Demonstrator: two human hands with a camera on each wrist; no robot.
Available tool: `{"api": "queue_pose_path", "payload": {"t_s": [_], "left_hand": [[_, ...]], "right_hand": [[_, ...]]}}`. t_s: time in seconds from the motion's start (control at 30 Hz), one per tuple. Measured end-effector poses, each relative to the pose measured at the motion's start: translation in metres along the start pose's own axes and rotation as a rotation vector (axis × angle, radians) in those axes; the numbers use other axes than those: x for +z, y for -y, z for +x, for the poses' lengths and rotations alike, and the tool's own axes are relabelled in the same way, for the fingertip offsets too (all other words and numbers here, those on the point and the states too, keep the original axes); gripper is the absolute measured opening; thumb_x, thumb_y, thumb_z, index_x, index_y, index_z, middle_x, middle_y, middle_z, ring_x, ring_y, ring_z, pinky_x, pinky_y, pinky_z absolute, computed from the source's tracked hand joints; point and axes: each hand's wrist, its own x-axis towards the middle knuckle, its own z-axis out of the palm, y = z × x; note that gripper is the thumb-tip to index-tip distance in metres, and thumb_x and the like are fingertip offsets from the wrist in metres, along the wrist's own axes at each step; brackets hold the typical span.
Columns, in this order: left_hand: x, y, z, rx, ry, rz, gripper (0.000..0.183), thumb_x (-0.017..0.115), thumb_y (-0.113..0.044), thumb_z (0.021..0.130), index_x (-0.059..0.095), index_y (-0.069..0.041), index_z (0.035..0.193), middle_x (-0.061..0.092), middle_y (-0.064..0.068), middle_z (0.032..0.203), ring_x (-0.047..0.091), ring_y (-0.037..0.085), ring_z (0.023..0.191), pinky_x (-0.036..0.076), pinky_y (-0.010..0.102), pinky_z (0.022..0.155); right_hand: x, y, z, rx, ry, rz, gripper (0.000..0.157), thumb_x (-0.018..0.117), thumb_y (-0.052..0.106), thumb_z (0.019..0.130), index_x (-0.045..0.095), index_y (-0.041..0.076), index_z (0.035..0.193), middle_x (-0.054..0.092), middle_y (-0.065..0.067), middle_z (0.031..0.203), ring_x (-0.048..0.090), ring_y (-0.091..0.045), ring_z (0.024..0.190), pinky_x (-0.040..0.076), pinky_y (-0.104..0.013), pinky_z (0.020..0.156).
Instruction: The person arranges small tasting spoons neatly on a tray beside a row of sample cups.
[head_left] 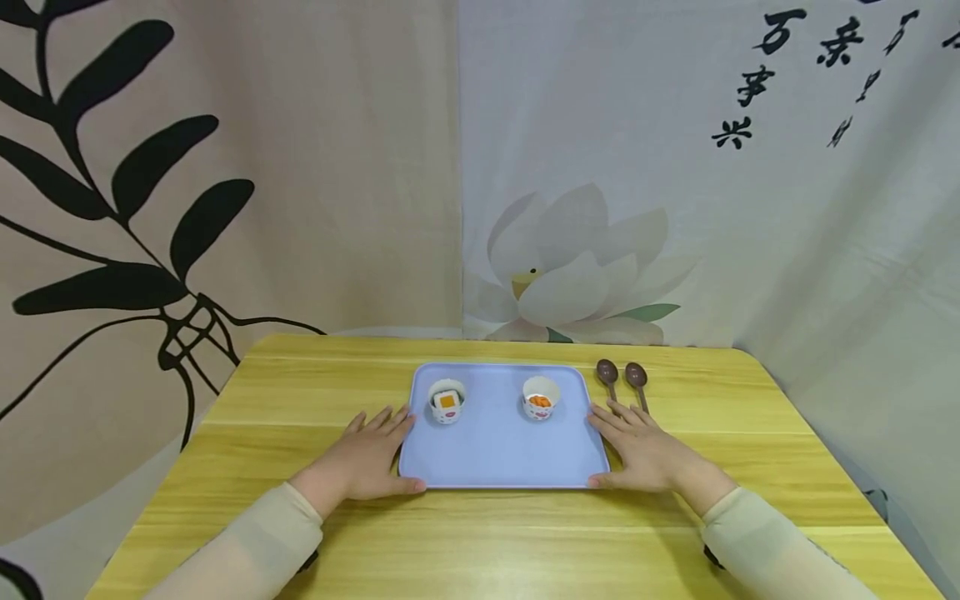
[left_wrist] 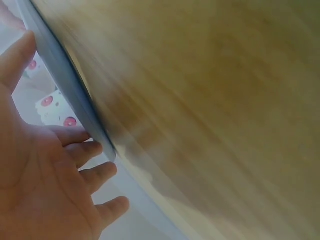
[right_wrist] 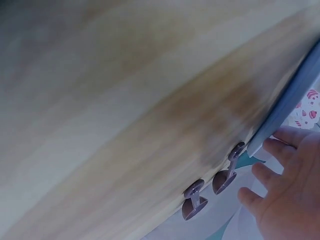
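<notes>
A light-blue rectangular tray (head_left: 495, 454) lies on the table between both hands. My left hand (head_left: 363, 462) touches its left side with outstretched fingers, the thumb at the front left corner. On the opposite side, my right hand (head_left: 645, 454) rests its straight fingers along the edge, thumb at the front right corner. Two small patterned white cups stand on the tray: the left cup (head_left: 447, 416) holds a white-and-orange piece (head_left: 447, 401), the right cup (head_left: 542, 387) small orange pieces (head_left: 539, 401). Both palms show in the wrist views, fingers extended against the tray rim.
Two dark brown spoons, one (head_left: 607, 372) nearer the tray and another (head_left: 636, 376) to its right, lie beyond the right hand, their handles partly hidden by it. The wooden table (head_left: 480, 546) ends at a printed curtain (head_left: 360, 208) behind.
</notes>
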Motion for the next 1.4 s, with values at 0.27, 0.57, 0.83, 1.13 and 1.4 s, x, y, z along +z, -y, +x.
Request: {"api": "queue_pose_path", "payload": {"t_s": [0.27,0.57,0.83,1.13,1.4], "left_hand": [[0.001,0.004,0.0,0.0,-0.013,0.003,0.106,0.064,-0.072,0.082,0.036,0.001,0.153,0.028,0.017,0.162,0.023,0.043,0.148,0.013,0.066,0.116],[-0.001,0.003,-0.001,0.009,-0.021,-0.017,0.107,0.066,-0.072,0.081,0.036,0.003,0.152,0.029,0.019,0.161,0.023,0.044,0.148,0.014,0.066,0.116],[-0.001,0.002,0.0,0.012,-0.021,-0.023,0.107,0.066,-0.07,0.082,0.036,0.004,0.152,0.029,0.019,0.161,0.023,0.044,0.147,0.014,0.066,0.115],[-0.002,0.001,-0.002,0.015,-0.022,-0.042,0.106,0.067,-0.068,0.083,0.036,0.005,0.152,0.029,0.021,0.16,0.024,0.046,0.147,0.014,0.068,0.115],[-0.005,-0.002,-0.002,0.004,-0.003,-0.045,0.105,0.068,-0.067,0.082,0.036,0.005,0.152,0.029,0.021,0.16,0.024,0.046,0.147,0.014,0.068,0.115]], "right_hand": [[0.0,0.0,0.001,-0.001,0.002,0.003,0.105,0.055,0.079,0.083,0.038,0.001,0.153,0.028,-0.015,0.162,0.021,-0.044,0.148,0.018,-0.063,0.116],[-0.001,0.001,0.001,0.0,-0.002,0.002,0.106,0.056,0.079,0.083,0.04,0.001,0.152,0.03,-0.015,0.162,0.022,-0.044,0.148,0.018,-0.063,0.116],[-0.004,0.003,0.002,0.016,0.0,0.023,0.105,0.061,0.077,0.081,0.042,0.0,0.15,0.034,-0.016,0.16,0.023,-0.045,0.147,0.018,-0.063,0.116],[-0.012,0.004,0.002,0.06,-0.019,0.057,0.1,0.065,0.071,0.082,0.045,0.0,0.149,0.04,-0.02,0.155,0.024,-0.048,0.145,0.021,-0.068,0.112],[-0.021,0.0,-0.003,0.103,-0.069,0.14,0.097,0.064,0.069,0.084,0.044,0.001,0.149,0.042,-0.021,0.154,0.024,-0.049,0.145,0.022,-0.069,0.111]]}}
